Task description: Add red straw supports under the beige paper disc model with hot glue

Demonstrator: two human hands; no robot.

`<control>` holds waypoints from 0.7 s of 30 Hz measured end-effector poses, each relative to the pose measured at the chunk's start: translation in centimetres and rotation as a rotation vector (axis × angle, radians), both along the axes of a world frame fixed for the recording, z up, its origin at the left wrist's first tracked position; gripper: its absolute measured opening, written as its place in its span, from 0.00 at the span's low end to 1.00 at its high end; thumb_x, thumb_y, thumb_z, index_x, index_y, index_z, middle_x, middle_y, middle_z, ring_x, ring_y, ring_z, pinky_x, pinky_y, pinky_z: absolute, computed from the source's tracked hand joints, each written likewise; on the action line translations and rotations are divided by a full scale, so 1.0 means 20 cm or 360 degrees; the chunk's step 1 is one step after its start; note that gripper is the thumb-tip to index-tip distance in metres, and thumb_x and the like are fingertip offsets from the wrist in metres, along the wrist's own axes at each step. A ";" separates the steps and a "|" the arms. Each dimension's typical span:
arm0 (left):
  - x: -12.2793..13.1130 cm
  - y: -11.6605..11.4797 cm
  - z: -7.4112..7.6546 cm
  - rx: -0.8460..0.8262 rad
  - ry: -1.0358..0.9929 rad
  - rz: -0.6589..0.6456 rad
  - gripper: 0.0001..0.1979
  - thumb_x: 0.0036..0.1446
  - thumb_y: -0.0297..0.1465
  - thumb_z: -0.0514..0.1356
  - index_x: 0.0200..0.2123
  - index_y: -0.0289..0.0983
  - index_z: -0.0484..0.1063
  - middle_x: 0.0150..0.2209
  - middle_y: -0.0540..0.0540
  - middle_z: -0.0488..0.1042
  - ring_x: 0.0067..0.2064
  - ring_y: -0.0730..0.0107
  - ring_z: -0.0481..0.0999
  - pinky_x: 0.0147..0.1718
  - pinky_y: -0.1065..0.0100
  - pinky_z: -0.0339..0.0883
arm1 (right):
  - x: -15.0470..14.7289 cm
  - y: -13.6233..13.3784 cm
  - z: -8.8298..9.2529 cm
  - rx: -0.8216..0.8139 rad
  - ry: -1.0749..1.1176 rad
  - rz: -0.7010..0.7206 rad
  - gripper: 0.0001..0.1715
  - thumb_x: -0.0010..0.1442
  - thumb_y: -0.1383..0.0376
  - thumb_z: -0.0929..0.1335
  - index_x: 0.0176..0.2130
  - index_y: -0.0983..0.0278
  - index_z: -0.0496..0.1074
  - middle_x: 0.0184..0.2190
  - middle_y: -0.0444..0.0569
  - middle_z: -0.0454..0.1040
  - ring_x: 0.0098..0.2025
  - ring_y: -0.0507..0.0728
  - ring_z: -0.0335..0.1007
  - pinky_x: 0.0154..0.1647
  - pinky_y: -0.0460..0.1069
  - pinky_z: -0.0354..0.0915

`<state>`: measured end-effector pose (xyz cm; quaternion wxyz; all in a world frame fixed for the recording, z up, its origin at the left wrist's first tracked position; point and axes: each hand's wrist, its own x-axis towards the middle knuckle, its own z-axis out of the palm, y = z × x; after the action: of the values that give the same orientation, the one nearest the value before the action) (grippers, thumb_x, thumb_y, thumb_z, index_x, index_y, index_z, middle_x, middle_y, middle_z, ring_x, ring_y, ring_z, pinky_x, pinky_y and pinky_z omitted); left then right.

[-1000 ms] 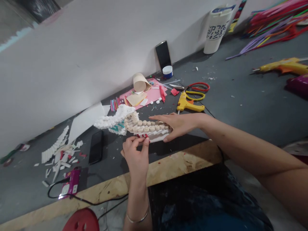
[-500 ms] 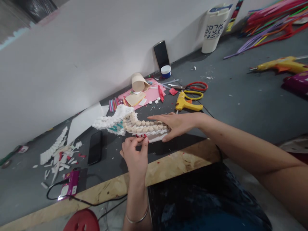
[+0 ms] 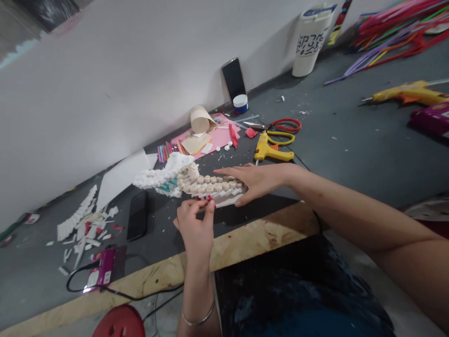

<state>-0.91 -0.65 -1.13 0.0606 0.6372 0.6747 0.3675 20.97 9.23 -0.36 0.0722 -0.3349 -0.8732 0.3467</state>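
A layered craft piece with rows of beige discs, white strips and red bits lies on the dark table near its front edge. A fluffy white part with teal strips adjoins its left end. My left hand pinches at the lower edge, thumb and fingertips by the small red pieces. Spread around the right end is my right hand, thumb below and fingers above, resting on the piece.
Just behind my right hand are a yellow glue gun and red-handled scissors. A black phone, white scraps and a purple power strip lie left. A white tumbler stands at the back.
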 end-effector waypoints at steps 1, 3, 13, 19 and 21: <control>0.00 0.00 0.00 0.0001 0.0000 0.0000 0.09 0.57 0.39 0.63 0.30 0.41 0.79 0.35 0.46 0.75 0.41 0.58 0.74 0.46 0.56 0.64 | 0.00 0.00 0.00 0.0002 -0.0002 0.0006 0.63 0.54 0.43 0.72 0.73 0.53 0.37 0.72 0.55 0.51 0.70 0.72 0.52 0.70 0.69 0.46; 0.00 0.00 0.00 -0.0002 0.0000 0.0000 0.09 0.57 0.39 0.63 0.31 0.41 0.79 0.35 0.46 0.75 0.41 0.58 0.74 0.46 0.56 0.64 | 0.00 0.00 0.00 -0.0002 -0.0007 0.0006 0.63 0.54 0.43 0.71 0.73 0.53 0.37 0.72 0.55 0.51 0.70 0.72 0.52 0.70 0.69 0.46; 0.00 0.00 0.02 -0.0034 -0.0003 -0.0011 0.08 0.57 0.39 0.63 0.31 0.41 0.78 0.35 0.46 0.75 0.41 0.59 0.74 0.46 0.57 0.64 | 0.00 0.00 -0.01 -0.0008 0.0024 -0.0026 0.63 0.53 0.43 0.73 0.73 0.52 0.39 0.71 0.54 0.53 0.68 0.74 0.54 0.67 0.71 0.50; 0.01 0.00 0.02 -0.0027 -0.0015 -0.0009 0.08 0.57 0.38 0.63 0.30 0.42 0.78 0.35 0.46 0.75 0.41 0.59 0.74 0.46 0.57 0.64 | 0.00 0.00 0.01 -0.0025 -0.0024 -0.0044 0.64 0.53 0.43 0.72 0.73 0.52 0.38 0.72 0.54 0.51 0.69 0.74 0.53 0.67 0.70 0.51; 0.01 0.00 0.02 -0.0031 -0.0028 -0.0009 0.07 0.57 0.38 0.63 0.30 0.41 0.78 0.35 0.46 0.75 0.41 0.59 0.74 0.46 0.57 0.64 | 0.00 0.00 0.01 -0.0028 -0.0005 -0.0051 0.64 0.52 0.43 0.73 0.73 0.52 0.39 0.72 0.53 0.52 0.68 0.74 0.54 0.68 0.70 0.50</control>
<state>-0.66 -0.66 -0.69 0.0738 0.6353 0.6760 0.3662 20.99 9.14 -0.22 0.0735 -0.3500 -0.8647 0.3526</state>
